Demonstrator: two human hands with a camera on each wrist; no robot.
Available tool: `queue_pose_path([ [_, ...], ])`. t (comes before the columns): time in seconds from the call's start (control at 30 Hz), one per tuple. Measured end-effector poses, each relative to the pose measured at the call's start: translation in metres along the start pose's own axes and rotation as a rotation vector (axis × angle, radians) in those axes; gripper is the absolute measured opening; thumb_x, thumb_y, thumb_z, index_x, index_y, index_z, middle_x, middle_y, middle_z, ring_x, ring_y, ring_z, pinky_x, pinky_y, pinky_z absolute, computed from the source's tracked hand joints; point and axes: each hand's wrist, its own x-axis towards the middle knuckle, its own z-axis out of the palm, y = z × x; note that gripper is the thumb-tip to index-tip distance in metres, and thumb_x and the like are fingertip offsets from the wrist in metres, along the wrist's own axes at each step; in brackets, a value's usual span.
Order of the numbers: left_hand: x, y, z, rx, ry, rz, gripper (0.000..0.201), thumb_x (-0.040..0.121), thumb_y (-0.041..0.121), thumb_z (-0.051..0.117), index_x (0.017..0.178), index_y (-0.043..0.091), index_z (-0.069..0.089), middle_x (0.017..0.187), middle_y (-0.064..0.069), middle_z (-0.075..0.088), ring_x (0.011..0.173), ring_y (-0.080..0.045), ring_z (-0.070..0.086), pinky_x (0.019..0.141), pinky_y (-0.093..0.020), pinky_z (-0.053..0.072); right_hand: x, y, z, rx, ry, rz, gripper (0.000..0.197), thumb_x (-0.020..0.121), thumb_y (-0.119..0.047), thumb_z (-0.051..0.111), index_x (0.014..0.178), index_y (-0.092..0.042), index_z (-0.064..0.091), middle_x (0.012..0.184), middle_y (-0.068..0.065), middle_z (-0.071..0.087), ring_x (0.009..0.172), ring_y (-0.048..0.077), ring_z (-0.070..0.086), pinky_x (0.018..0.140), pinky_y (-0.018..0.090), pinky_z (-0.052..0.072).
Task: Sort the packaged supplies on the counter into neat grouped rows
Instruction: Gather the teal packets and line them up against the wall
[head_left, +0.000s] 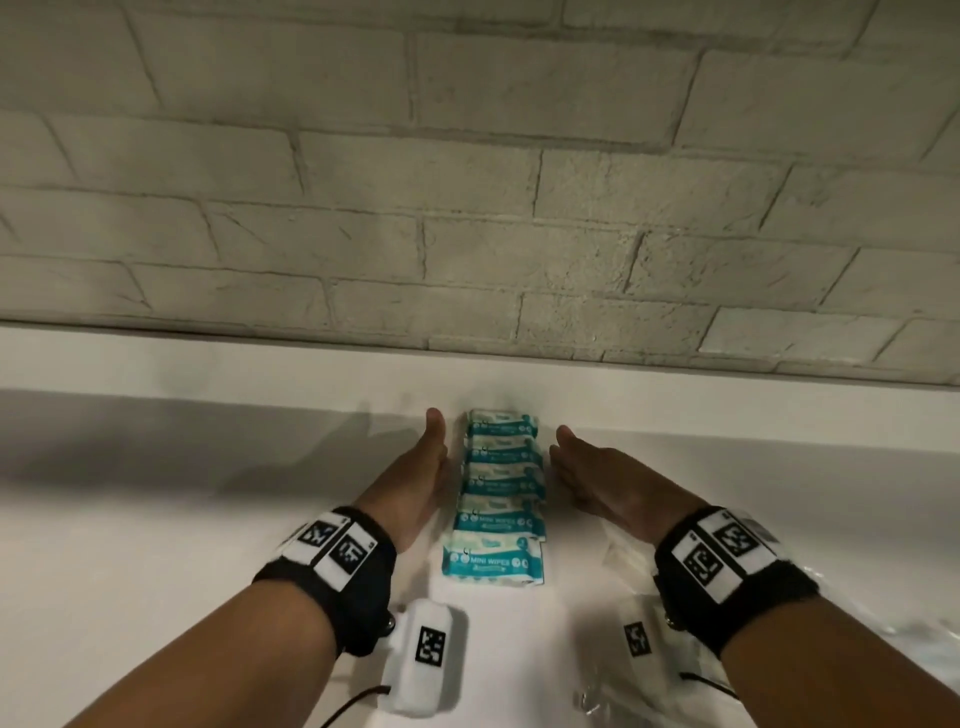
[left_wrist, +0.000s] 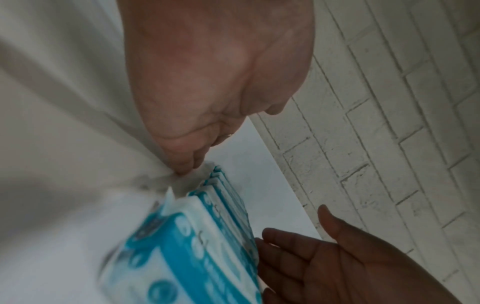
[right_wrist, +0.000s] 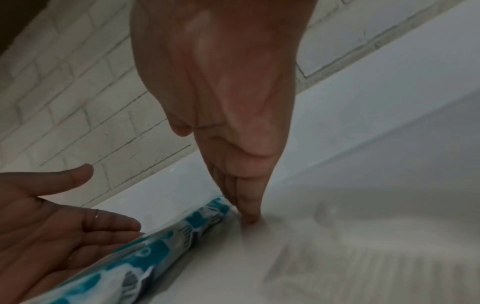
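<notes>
Several teal-and-white mini wipes packs (head_left: 498, 499) lie overlapped in one row on the white counter (head_left: 156, 519), running from near me to the back ledge. My left hand (head_left: 439, 447) stands on edge along the row's left side, fingers straight, with its fingertips (left_wrist: 187, 164) at the packs' sealed ends (left_wrist: 197, 236). On the row's right side my right hand (head_left: 566, 457) stands the same way, its fingertips (right_wrist: 249, 214) down on the counter beside a far pack (right_wrist: 161, 246). Neither hand grips anything.
A white brick wall (head_left: 467, 182) rises behind a low white ledge (head_left: 208, 358) at the back. Clear plastic packets (head_left: 623, 556) lie under and to the right of my right wrist. Bare counter stretches to the left of the row.
</notes>
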Motion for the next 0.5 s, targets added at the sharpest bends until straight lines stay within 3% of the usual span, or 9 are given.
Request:
queue_pose_path([
  [0.07,-0.009,-0.004,0.002,-0.035,-0.020,-0.004,0.082,0.093,0.066,0.019,0.151,0.009,0.017,0.156,-0.005,0.028,0.140,-0.016,0.034,0.110,-0.025,0.026,-0.007,0.004,-0.001,-0.053,-0.045,0.032,0.073,0.091,-0.065,0.037,0.140,-0.012,0.045,0.144,0.005,0.049,0.131,0.020,0.046,0.112,0.034,0.034],
  [0.1,-0.012,-0.005,0.005,-0.046,-0.031,0.003,0.076,0.094,0.064,0.015,0.148,0.011,0.025,0.149,-0.003,0.039,0.136,-0.016,0.040,0.105,-0.024,0.030,-0.011,0.004,0.000,-0.084,-0.060,0.038,0.070,0.091,-0.066,0.035,0.137,-0.015,0.048,0.141,0.002,0.051,0.129,0.017,0.047,0.113,0.033,0.033],
  [0.17,-0.023,-0.001,0.017,-0.051,-0.066,-0.013,0.064,0.096,0.061,0.009,0.130,0.018,0.043,0.112,0.007,0.065,0.110,-0.009,0.059,0.091,-0.022,0.039,-0.020,0.001,0.006,-0.120,-0.089,0.036,0.060,0.093,-0.064,0.031,0.124,-0.022,0.058,0.134,-0.001,0.057,0.122,0.014,0.051,0.110,0.030,0.032],
  [0.2,-0.029,0.001,0.022,-0.051,-0.082,-0.006,0.061,0.094,0.063,0.008,0.119,0.027,0.049,0.095,0.006,0.073,0.096,-0.008,0.066,0.085,-0.023,0.046,-0.023,-0.001,0.009,-0.107,-0.096,0.038,0.054,0.095,-0.062,0.029,0.115,-0.024,0.061,0.131,-0.001,0.060,0.117,0.013,0.053,0.106,0.026,0.032],
  [0.23,-0.031,-0.001,0.023,-0.046,-0.087,0.007,0.063,0.092,0.067,0.008,0.111,0.029,0.055,0.091,0.002,0.076,0.089,-0.011,0.070,0.079,-0.026,0.049,-0.028,-0.003,0.011,-0.090,-0.090,0.041,0.050,0.096,-0.059,0.029,0.110,-0.024,0.062,0.130,0.000,0.060,0.114,0.012,0.054,0.103,0.025,0.032],
  [0.3,-0.033,-0.004,0.021,-0.020,-0.054,0.040,0.075,0.089,0.071,0.011,0.113,0.021,0.061,0.100,-0.005,0.075,0.090,-0.015,0.072,0.076,-0.030,0.051,-0.033,-0.005,0.009,-0.069,-0.054,0.059,0.059,0.096,-0.059,0.030,0.129,-0.016,0.054,0.144,0.003,0.049,0.128,0.015,0.047,0.109,0.027,0.029],
  [0.37,-0.043,-0.004,0.019,-0.037,-0.003,0.032,0.075,0.091,0.069,0.012,0.123,0.017,0.056,0.116,-0.009,0.067,0.098,-0.012,0.068,0.081,-0.027,0.047,-0.040,-0.005,0.005,-0.074,-0.060,0.094,0.072,0.096,-0.060,0.029,0.146,-0.009,0.034,0.153,0.004,0.036,0.141,0.016,0.034,0.117,0.029,0.021],
  [0.43,-0.055,-0.005,0.016,-0.078,0.010,0.026,0.079,0.093,0.065,0.012,0.144,0.009,0.033,0.141,-0.006,0.047,0.126,-0.013,0.051,0.092,-0.021,0.035,-0.049,0.000,0.005,-0.112,-0.072,0.096,0.078,0.094,-0.063,0.030,0.148,-0.007,0.031,0.155,0.005,0.033,0.143,0.017,0.030,0.120,0.033,0.018],
  [0.5,-0.065,-0.009,0.015,-0.123,-0.008,0.038,0.081,0.093,0.064,0.011,0.151,0.008,0.016,0.153,-0.006,0.031,0.135,-0.014,0.038,0.094,-0.023,0.031,-0.052,0.007,0.007,-0.142,-0.054,0.062,0.089,0.085,-0.072,0.036,0.147,-0.008,0.034,0.153,0.010,0.036,0.142,0.025,0.033,0.119,0.041,0.022],
])
